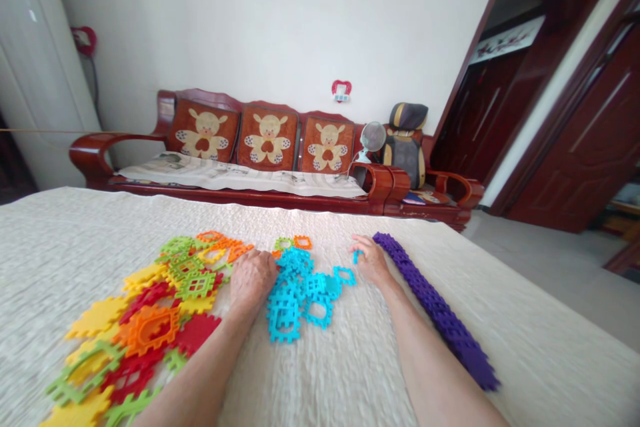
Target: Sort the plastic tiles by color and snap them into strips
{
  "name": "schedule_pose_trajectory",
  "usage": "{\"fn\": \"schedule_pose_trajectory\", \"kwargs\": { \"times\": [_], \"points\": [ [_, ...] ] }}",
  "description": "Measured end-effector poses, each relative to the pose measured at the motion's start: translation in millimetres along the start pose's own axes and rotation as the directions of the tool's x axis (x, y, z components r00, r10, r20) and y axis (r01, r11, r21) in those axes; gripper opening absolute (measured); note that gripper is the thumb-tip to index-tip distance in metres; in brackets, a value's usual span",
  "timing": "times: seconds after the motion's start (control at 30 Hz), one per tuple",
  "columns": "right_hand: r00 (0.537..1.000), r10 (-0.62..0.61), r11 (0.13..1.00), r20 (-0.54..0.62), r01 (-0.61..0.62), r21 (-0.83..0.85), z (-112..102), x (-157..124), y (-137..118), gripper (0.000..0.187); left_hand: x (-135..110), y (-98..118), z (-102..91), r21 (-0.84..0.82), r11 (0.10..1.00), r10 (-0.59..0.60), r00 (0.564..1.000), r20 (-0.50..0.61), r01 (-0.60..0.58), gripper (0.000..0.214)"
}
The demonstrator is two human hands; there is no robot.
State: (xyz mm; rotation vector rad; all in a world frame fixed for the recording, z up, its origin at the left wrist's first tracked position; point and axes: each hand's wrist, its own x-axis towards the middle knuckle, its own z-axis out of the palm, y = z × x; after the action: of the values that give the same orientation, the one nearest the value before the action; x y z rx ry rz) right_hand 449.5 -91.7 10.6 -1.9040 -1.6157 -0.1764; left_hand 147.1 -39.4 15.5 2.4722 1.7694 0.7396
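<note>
My left hand (253,278) rests knuckles-up on the cream bedspread (350,360), fingers curled at the left edge of a heap of light-blue interlocking tiles (297,293). What it holds, if anything, is hidden. My right hand (369,258) lies to the right of the heap and pinches a small light-blue tile (356,256) between its fingertips. A long purple strip of joined tiles (435,310) runs along the right of that hand. A spread of orange, yellow, green and red tiles (150,310) lies left of my left hand.
Two loose tiles, one green (283,243) and one orange (303,241), sit beyond the blue heap. A red wooden sofa (270,160) with bear cushions stands past the bed's far edge, with a small fan (373,137) and a bag (406,140). Dark wooden doors (590,140) stand at right.
</note>
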Motion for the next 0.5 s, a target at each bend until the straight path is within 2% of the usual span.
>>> {"fn": "schedule_pose_trajectory", "kwargs": {
  "times": [0.1, 0.17, 0.23, 0.33, 0.4, 0.5],
  "points": [
    [0.980, 0.154, 0.986, -0.128, -0.161, -0.049, 0.9, -0.7, -1.1, 0.038, 0.0, 0.2, -0.2, -0.017, 1.000, -0.005, 1.000, 0.000, 0.005, 0.030],
    [0.967, 0.225, 0.966, -0.123, -0.237, -0.099, 2.8, -1.9, -1.3, 0.038, 0.2, 0.2, -0.3, -0.017, 1.000, 0.000, 1.000, 0.001, 0.000, 0.031],
    [0.970, 0.231, 0.960, -0.074, -0.240, -0.142, 4.7, -3.1, -1.2, 0.037, 0.7, 0.0, -0.2, -0.010, 1.000, 0.009, 1.000, 0.002, -0.009, 0.031],
    [0.986, 0.165, 0.976, -0.010, -0.165, -0.140, 6.4, -3.7, -0.3, 0.040, 1.4, -0.7, 0.2, 0.003, 1.000, 0.022, 1.000, 0.004, -0.022, 0.032],
    [0.992, 0.128, 0.984, -0.021, -0.129, -0.124, 6.7, -3.1, 1.1, 0.050, 1.8, -1.2, 0.6, 0.010, 1.000, 0.028, 1.000, 0.005, -0.028, 0.033],
    [0.986, 0.148, 0.978, -0.080, -0.158, -0.138, 7.2, -2.3, 5.0, 0.054, 1.9, -1.6, 1.2, 0.021, 0.999, 0.032, 0.999, 0.003, -0.032, 0.033]
  ]
}}
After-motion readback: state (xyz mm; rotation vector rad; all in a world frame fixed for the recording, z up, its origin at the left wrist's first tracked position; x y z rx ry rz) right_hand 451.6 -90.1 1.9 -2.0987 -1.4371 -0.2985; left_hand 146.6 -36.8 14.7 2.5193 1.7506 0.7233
